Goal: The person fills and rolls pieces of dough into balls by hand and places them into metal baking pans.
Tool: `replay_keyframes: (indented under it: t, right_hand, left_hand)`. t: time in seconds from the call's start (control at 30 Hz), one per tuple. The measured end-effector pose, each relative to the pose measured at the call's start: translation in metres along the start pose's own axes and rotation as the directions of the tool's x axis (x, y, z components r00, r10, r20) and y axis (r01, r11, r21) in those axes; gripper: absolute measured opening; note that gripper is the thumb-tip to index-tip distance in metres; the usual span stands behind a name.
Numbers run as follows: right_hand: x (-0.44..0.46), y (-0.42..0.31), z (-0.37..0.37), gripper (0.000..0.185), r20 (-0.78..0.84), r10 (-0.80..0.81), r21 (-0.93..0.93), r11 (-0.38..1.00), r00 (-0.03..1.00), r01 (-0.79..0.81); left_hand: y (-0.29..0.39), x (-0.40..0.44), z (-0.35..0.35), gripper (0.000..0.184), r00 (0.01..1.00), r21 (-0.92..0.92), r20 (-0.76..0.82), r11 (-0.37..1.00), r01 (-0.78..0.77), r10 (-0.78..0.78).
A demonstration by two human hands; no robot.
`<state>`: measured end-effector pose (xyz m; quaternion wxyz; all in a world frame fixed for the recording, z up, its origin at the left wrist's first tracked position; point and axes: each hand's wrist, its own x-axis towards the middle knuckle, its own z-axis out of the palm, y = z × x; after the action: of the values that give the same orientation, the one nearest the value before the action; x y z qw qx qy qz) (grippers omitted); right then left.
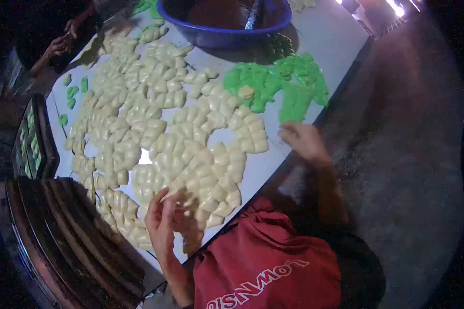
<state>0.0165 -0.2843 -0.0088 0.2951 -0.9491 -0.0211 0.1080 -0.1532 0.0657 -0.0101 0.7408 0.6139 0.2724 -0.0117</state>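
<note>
I found my left fingers (158,202) parted over the crowded pale dough (191,149) on the counter (327,31), my right fingers (290,129), grip indeterminable, just beside the green dough (263,82); apparent softness warranted light pressure.

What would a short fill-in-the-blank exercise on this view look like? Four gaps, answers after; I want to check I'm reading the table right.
1. The dough-like pieces just beyond the person's right hand are ____ in colour.
2. The hand over the pale pieces is the person's own ____ hand.
3. The lettering on the red garment is ____.
4. The large bowl is cut off by the ____ edge of the picture.

Missing words: green; left; white; top.
</note>
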Motion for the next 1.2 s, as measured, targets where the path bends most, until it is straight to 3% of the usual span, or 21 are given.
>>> replay_keyframes:
  t: [0.07,0.13,0.23,0.27,0.33,0.43,0.53,0.73,0.77,0.87,0.9,0.97,1.03,1.17,1.2]
  right_hand:
    - [-0.002,0.009,0.012,0.043,0.024,0.058,0.057,0.997,0.998,-0.059]
    - [0.003,0.001,0.028,0.044,0.005,0.108,0.023,0.994,0.994,-0.108]
    - [0.005,-0.004,0.046,0.042,-0.027,-0.071,-0.125,0.99,0.997,0.067]
    - [0.006,-0.003,0.049,0.04,-0.031,-0.084,-0.102,0.991,0.996,0.081]
    - [0.006,0.002,0.051,0.037,-0.04,-0.108,-0.06,0.993,0.993,0.106]
    - [-0.001,0.005,0.051,0.035,-0.064,-0.151,-0.054,0.988,0.987,0.147]
    - [-0.009,-0.002,0.049,0.038,-0.123,-0.106,-0.002,0.994,0.987,0.107]
    - [-0.006,0.002,0.06,0.038,-0.181,-0.213,-0.086,0.976,0.96,0.2]
    - [-0.008,0.001,0.057,0.031,-0.158,-0.221,-0.081,0.974,0.962,0.211]
    - [-0.012,0.01,0.048,0.025,-0.166,-0.277,0.065,0.955,0.946,0.291]
    - [-0.012,0.017,0.046,0.024,-0.134,-0.177,0.338,0.917,0.975,0.213]
    - [-0.013,0.033,0.044,0.022,0.017,-0.014,0.778,0.629,1.0,-0.004]
    - [-0.011,0.021,0.036,0.022,0.208,0.135,0.97,0.1,0.969,-0.222]
    - [0.008,0.007,0.04,0.029,0.194,0.236,0.972,0.088,0.952,-0.22]
    - [0.009,0.006,0.041,0.03,0.088,0.19,0.887,0.431,0.978,-0.163]
  left_hand:
    - [0.014,0.021,0.038,0.038,0.993,0.113,0.095,0.992,0.057,-0.068]
    - [0.01,0.043,0.076,0.037,0.975,0.106,0.22,0.993,-0.057,0.032]
    - [0.03,0.056,0.127,0.033,0.962,0.268,0.271,0.963,-0.041,-0.034]
    - [0.017,0.068,0.136,0.032,0.94,0.361,0.314,0.899,-0.25,0.135]
    - [-0.013,0.093,0.152,0.031,0.789,0.484,0.45,0.627,-0.61,0.42]
    - [-0.01,0.115,0.185,0.034,0.546,0.485,0.685,0.258,-0.836,0.482]
    - [-0.017,0.129,0.203,0.04,0.5,0.514,0.792,0.06,-0.856,0.35]
    - [-0.013,0.142,0.218,0.026,0.554,0.58,0.694,0.1,-0.809,0.46]
    - [-0.014,0.142,0.22,0.026,0.564,0.589,0.675,0.113,-0.8,0.476]
    - [-0.022,0.143,0.217,0.021,0.597,0.613,0.637,0.149,-0.776,0.489]
    - [-0.02,0.142,0.215,0.02,0.608,0.61,0.633,0.175,-0.773,0.479]
    - [-0.017,0.142,0.211,0.018,0.628,0.612,0.624,0.208,-0.763,0.466]
    - [-0.017,0.143,0.207,0.018,0.622,0.592,0.633,0.23,-0.773,0.46]
    - [-0.015,0.14,0.2,0.025,0.598,0.551,0.673,0.245,-0.798,0.434]
    - [-0.015,0.139,0.198,0.027,0.59,0.542,0.682,0.242,-0.805,0.432]
